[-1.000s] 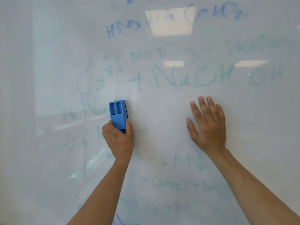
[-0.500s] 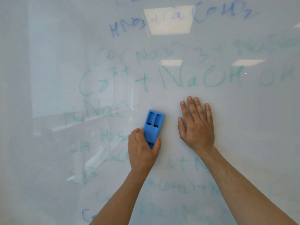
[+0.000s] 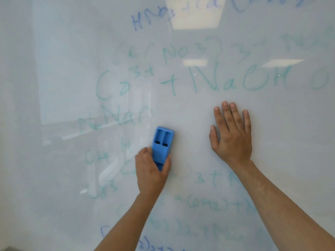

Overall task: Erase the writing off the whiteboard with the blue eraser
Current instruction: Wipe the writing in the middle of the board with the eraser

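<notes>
- Wiping mid-board: the left hand point(image 3: 152, 171) grips the blue plastic block eraser point(image 3: 161, 145), pressed against the glossy whiteboard point(image 3: 54, 69).
- The right hand point(image 3: 232, 134) lies flat, fingers straight, bracing.
- Faint teal writing point(image 3: 235, 80) remains above and below; next strokes should probably sweep there.

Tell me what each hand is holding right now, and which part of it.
The left hand grips the blue eraser by its lower end, thumb and fingers on opposite sides. The right hand holds nothing; it lies flat on the whiteboard.

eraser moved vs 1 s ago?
Yes. The blue eraser, gripped by the left hand, has gone rightward along the whiteboard: from under the "Ca3+" writing to below the "+".
</notes>
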Available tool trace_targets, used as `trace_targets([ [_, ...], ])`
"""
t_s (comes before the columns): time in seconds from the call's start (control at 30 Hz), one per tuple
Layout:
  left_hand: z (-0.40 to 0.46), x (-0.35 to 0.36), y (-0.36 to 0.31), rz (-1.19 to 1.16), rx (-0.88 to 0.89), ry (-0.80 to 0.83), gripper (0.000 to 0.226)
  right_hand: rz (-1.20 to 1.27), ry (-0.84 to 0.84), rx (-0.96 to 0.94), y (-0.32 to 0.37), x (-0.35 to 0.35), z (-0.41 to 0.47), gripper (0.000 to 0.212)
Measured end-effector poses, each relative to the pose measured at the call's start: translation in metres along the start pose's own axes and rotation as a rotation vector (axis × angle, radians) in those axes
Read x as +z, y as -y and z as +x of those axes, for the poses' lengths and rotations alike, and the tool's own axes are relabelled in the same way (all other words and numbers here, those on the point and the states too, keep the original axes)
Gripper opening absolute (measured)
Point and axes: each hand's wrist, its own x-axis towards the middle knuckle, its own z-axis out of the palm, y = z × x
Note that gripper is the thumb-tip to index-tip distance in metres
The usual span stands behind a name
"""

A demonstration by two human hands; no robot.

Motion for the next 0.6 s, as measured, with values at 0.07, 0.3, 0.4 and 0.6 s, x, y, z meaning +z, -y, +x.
trace_targets([
  [0.07, -0.002, 0.005, -0.007, 0.067, 0.241, 0.071, 0.054, -0.005, -0.005, 0.000, 0.000, 0.001, 0.000, 0.051],
  [0.3, 0.059, 0.001, -0.023, 0.145, 0.318, 0.059, 0.054, -0.002, -0.002, 0.010, 0.002, 0.001, -0.001, 0.051],
  [0.4, 0.091, -0.008, -0.025, 0.072, 0.029, -0.047, 0.055, 0.000, -0.009, 0.019, 0.002, 0.000, 0.000, 0.050],
  [0.6, 0.109, -0.003, -0.044, -0.083, -0.277, -0.180, 0.056, 0.006, -0.009, 0.027, 0.003, 0.000, 0.001, 0.050],
])
